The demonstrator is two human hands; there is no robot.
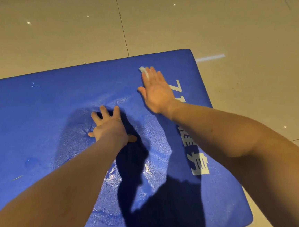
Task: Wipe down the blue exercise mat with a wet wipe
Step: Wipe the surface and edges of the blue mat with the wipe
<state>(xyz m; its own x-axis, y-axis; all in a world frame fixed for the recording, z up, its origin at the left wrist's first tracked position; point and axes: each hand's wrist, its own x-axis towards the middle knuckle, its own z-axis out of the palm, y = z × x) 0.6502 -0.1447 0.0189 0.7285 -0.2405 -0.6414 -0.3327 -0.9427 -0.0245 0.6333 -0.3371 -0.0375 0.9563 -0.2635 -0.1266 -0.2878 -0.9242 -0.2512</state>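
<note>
We look down on a glossy tan tiled floor (62, 24), dark joints crossing it, and it runs open beyond the mat's far and right edges. On it lies the blue mat (27, 120), and we get only part of it. Its left and near sides run out of frame, while the far edge and both rounded right-hand corners show clearly. A dark shadow (164, 205) falls across the near middle and hides the surface there, with a wet sheen glinting around it. White lettering (198, 159) runs along the right edge, partly covered by the right forearm, so we cannot read it whole.

Now the left hand (110, 126): fingers spread, pressed down mid-mat, the foam dimpling around it, holding nothing. The right hand (156, 90) lies flat nearer the far-right corner, fingers straight and close together, thumb out to the side. It presses the wipe (143, 70) onto the mat. Most of the wipe is under the fingers. We see just a bunched white end poking past the fingertips, near the far edge.
</note>
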